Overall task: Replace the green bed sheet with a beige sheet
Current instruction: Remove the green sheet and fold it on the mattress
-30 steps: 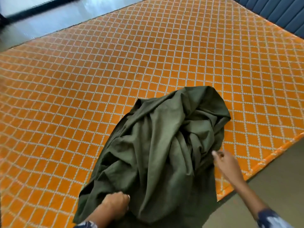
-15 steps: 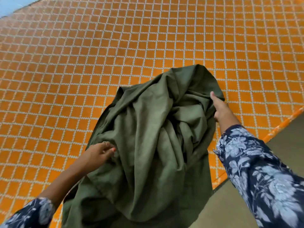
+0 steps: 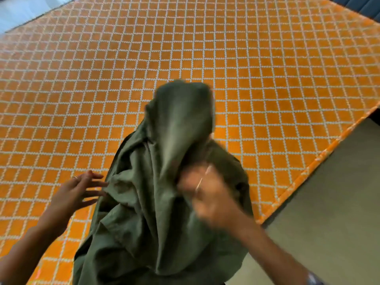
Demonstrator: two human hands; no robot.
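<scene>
Green sheet [image 3: 164,202] bunched on orange mattress [image 3: 267,79]; no writing legible

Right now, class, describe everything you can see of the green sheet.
The green sheet is dark olive, matte woven-looking cloth, bunched into a creased heap. It lies on the orange quilted mattress near its front edge, one blurred fold lifted into a peak. The right hand, motion-blurred, seems to grip it; the left hand, fingers spread, reaches its left side.
</scene>
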